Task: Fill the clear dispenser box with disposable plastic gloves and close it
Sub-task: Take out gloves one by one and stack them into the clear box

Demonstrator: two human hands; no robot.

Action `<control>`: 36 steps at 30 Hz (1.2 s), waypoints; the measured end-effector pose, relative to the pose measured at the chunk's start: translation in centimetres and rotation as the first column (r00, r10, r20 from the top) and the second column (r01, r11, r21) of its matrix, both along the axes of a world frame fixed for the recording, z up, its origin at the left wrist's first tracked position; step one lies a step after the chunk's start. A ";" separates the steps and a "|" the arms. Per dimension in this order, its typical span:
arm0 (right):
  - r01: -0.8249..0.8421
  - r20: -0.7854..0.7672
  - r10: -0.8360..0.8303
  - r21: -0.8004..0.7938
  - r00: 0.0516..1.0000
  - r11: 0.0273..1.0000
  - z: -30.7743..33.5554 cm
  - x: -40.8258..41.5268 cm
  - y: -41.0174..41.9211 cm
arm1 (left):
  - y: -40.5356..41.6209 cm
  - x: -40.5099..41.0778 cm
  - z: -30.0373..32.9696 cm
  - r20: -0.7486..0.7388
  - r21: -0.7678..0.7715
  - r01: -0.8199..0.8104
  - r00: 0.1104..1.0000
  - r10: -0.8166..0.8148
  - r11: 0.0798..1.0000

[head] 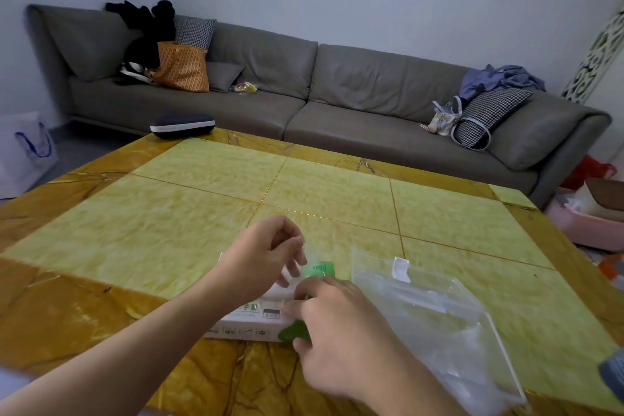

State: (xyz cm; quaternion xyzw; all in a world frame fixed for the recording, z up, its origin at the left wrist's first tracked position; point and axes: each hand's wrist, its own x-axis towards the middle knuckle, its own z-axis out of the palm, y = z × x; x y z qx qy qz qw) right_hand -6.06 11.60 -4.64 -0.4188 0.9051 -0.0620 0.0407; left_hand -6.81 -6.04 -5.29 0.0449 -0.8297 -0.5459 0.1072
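A white and green glove pack (pixel 250 321) lies near the front edge of the yellow tiled table (pixel 209 213). My left hand (pixel 266 257) hovers over the pack's far end, thumb and fingers pinching a thin clear film (pixel 309 252) that rises from the pack. My right hand (pixel 337 324) grips the green right end of the pack, fingers curled round it. The clear dispenser box (pixel 435 314) lies just right of my right hand, with a white tab (pixel 401 268) at its far edge. What the box holds is hard to tell.
A dark oval case (pixel 182 125) sits on the table's far left corner. A grey sofa (pixel 337 101) with bags and cushions runs behind the table. A white bag (pixel 23 152) stands on the floor at the left, a pink basin (pixel 587 226) at the right.
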 end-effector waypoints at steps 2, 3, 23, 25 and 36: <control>-0.025 0.035 0.026 -0.024 0.999 0.999 0.1 0.4 -0.2 | 0.1 -0.2 -0.1 0.032 0.024 -0.023 0.999 0.022 0.999; -0.035 0.048 0.036 -0.024 0.998 0.999 0.1 0.5 -0.3 | 0.1 -0.2 0.0 0.036 0.031 -0.029 0.999 0.028 0.999; -0.097 0.010 0.097 0.027 0.995 0.995 0.7 1.4 -0.6 | -0.5 -0.1 1.2 0.016 0.312 -0.137 0.990 0.139 0.940; -0.103 0.027 0.102 0.046 0.994 0.994 1.0 1.4 -0.6 | -0.5 -0.2 1.5 0.004 0.307 -0.108 0.994 0.112 0.946; -0.116 0.013 0.115 0.069 0.993 0.991 0.4 1.6 -1.2 | -1.2 -0.3 3.3 -0.050 0.451 -0.153 0.979 0.196 0.879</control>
